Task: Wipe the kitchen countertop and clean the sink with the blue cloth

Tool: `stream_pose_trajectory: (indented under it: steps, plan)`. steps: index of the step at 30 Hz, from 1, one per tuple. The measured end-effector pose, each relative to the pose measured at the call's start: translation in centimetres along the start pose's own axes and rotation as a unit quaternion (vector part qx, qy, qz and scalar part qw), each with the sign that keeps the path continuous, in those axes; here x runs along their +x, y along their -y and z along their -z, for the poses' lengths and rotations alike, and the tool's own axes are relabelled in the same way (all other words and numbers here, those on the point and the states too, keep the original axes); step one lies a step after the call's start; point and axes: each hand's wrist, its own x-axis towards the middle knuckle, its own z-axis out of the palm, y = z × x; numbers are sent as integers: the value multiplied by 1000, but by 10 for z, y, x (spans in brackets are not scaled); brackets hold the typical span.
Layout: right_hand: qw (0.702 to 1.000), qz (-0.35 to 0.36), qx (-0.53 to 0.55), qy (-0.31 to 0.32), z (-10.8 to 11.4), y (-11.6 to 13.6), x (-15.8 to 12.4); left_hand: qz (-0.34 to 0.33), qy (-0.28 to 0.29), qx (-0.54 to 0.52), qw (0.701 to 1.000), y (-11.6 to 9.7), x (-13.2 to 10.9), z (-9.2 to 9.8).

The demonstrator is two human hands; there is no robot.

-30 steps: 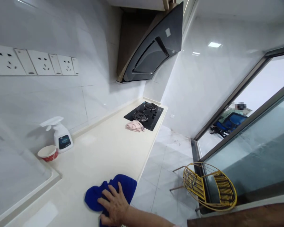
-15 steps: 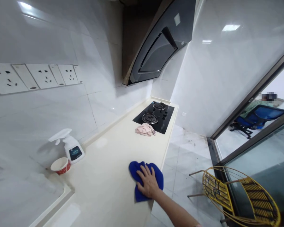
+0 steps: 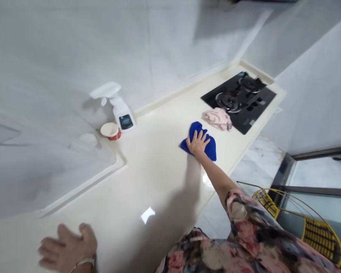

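Observation:
My right hand lies on a crumpled blue cloth, fingers spread and palm down, pressing it against the cream countertop. Just beyond the cloth, a pale pink rag sits bunched at the near edge of the black gas hob. At the lower left, my left hand is over the counter with its fingers apart and nothing in it. It is a little blurred, and whether it touches the surface I cannot tell.
A white spray bottle and a red-and-white paper cup stand by the tiled wall. A raised ledge runs along the counter's left side. On the floor to the right is a yellow woven chair.
The view has tilted down and turned left. My right hand and the blue cloth have moved along the counter, closer to the pink rag. My left hand has come into view.

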Motion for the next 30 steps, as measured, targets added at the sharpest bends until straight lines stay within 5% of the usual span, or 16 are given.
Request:
stream_pose_trajectory:
  steps: [3, 6, 11, 15, 19, 24, 27, 30]
  plan:
    - [997, 75, 12, 26, -15, 60, 32, 13, -78, -57, 995, 8, -3, -10]
    - [987, 157, 30, 32, -22, 113, 40, 17, -59, -47, 997, 5, 1, -13]
    - [969, 241, 35, 42, -23, 153, -7, 7, -65, -33, 997, 1, -5, -12]
    - [941, 328, 38, 74, -10, 159, -93, 0, -66, -30, 997, 2, -9, -16]
    - [896, 418, 53, 138, 10, 165, -210, -4, -73, -37, 997, 4, -8, -21]
    - [760, 606, 98, 213, 24, 156, -336, -9, -78, -56, 995, 10, -7, -26]
    - [695, 672, 123, 223, 25, 134, -354, -4, -56, -67, 996, 12, -8, -22]
    - [712, 661, 115, 205, 22, 95, -322, 1, -51, -69, 996, 14, -3, -9]
